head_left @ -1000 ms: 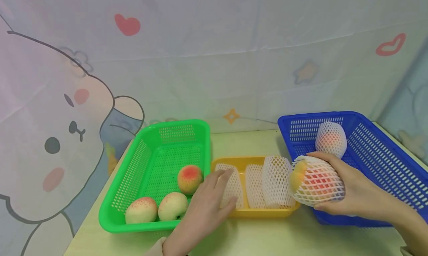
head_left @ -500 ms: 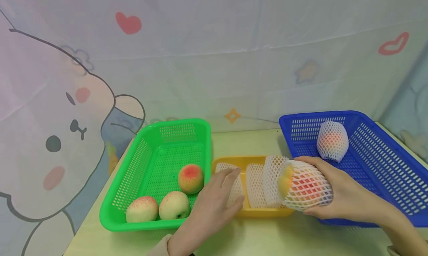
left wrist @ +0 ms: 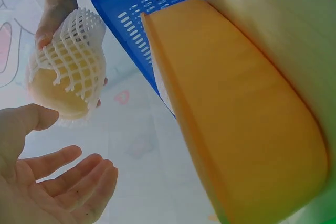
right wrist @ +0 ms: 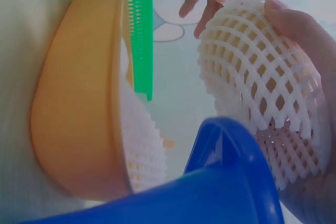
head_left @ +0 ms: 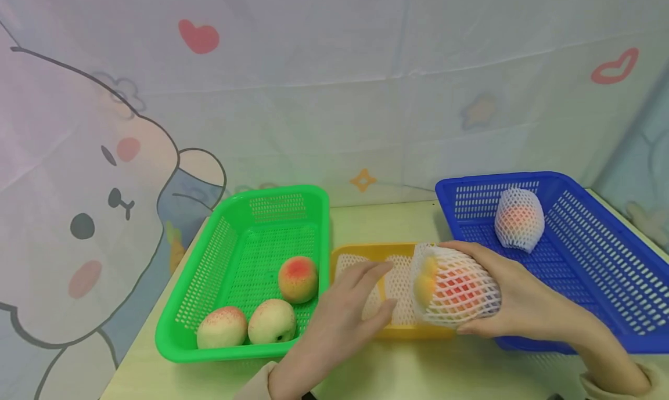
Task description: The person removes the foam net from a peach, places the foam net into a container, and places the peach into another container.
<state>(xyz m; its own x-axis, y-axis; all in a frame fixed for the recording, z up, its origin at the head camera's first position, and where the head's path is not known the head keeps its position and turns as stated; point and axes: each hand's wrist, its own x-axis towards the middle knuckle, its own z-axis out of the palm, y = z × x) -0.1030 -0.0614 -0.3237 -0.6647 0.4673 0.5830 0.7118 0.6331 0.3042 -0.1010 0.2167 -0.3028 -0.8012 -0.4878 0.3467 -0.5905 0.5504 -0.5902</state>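
Observation:
My right hand [head_left: 514, 298] grips a peach [head_left: 460, 288] wrapped in a white foam net [right wrist: 257, 72], held above the right end of the yellow tray [head_left: 389, 332]. The peach's yellowish end pokes out of the net, facing left. My left hand [head_left: 347, 310] hovers over the tray's left end, fingers spread and slightly bent, with nothing in them. In the left wrist view its thumb and fingers point toward the netted peach [left wrist: 65, 77], a small gap apart. Several flat foam nets [head_left: 401, 289] lie in the tray, partly hidden by both hands.
A green basket [head_left: 245, 353] on the left holds three bare peaches [head_left: 298, 279]. To the right, a blue basket [head_left: 567, 260] holds one netted peach [head_left: 519, 219] near its back wall. A printed cloth [head_left: 334, 98] hangs behind the table [head_left: 387, 220].
My right hand has carried the netted peach leftward from the blue basket's edge to over the yellow tray. My left hand has shifted slightly right, toward it.

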